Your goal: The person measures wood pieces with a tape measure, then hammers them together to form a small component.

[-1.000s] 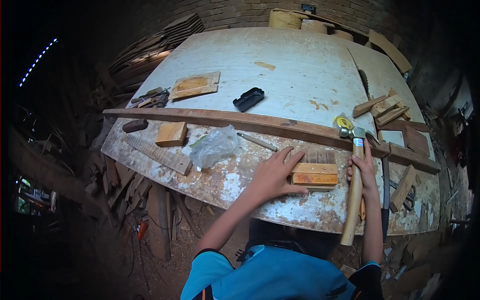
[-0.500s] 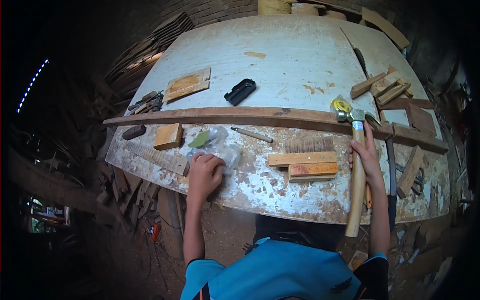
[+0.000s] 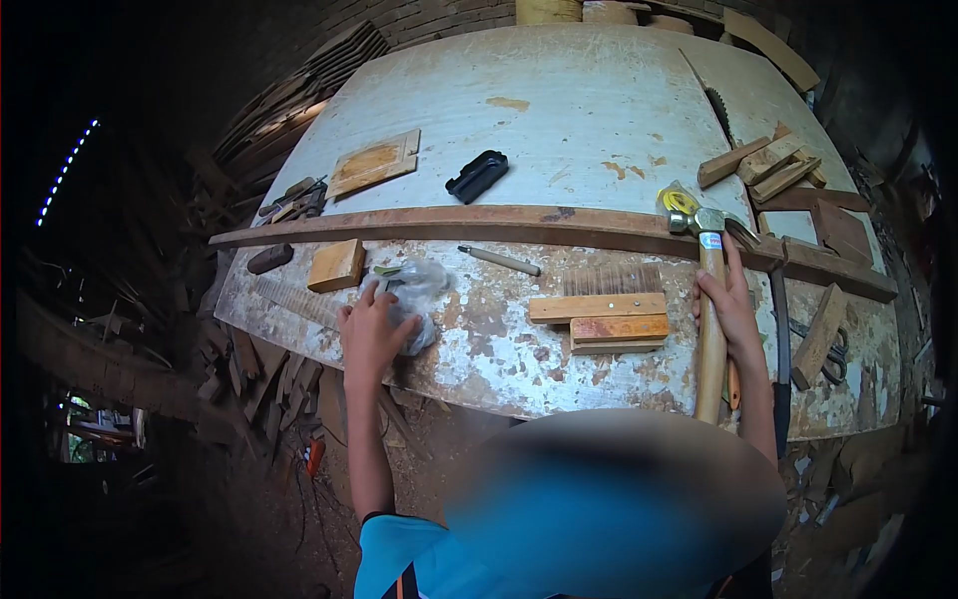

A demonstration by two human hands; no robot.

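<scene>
Left hand (image 3: 371, 331) is down on a crumpled clear plastic bag (image 3: 414, 290) near the front edge of the desk (image 3: 559, 110), toward its left end, fingers curled onto the plastic and gripping it. Right hand (image 3: 731, 307) is wrapped tight around the wooden handle of a hammer (image 3: 711, 299) near the right end of the desk, the metal head pointing away from the person and the handle's butt sticking out past the front edge.

Only the head view here, so the rest from the same shot: just left of the bag there's a small wood block (image 3: 336, 265), and a dark stubby piece (image 3: 270, 259) beyond that at the left edge. Between the two hands sits a brush with a wooden back (image 3: 602, 299), resting on a short reddish board (image 3: 619, 329). A pencil-like stick (image 3: 499, 261) lies just behind the bag. A long brown batten (image 3: 519, 226) runs across the whole desk from left to right. Behind it, a black plastic thing (image 3: 477, 176) and a flat plywood panel (image 3: 372, 163). Loose offcuts (image 3: 763, 165) are piled at the right edge
</scene>
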